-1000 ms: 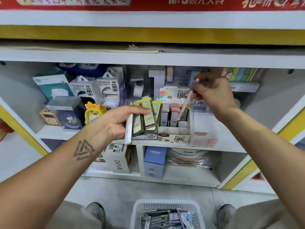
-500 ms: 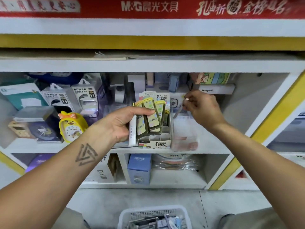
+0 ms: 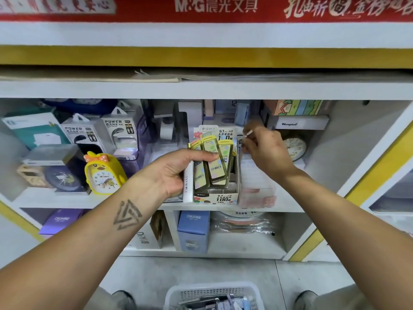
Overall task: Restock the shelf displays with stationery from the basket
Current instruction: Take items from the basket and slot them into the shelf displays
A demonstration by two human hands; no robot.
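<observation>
Pinched a slim pale pen (image 3: 247, 133) in right hand (image 3: 266, 151) above the clear box (image 3: 257, 182), gripped yellow-green lead cases (image 3: 212, 166) in left hand (image 3: 176, 171) beside it; best lowered upright, slowly.

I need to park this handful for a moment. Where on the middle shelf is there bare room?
Bare board lies right of the clear box, below the round clock, out to the side wall. Left of the lead display box it is crowded: yellow duck clock, power bank packs.
</observation>
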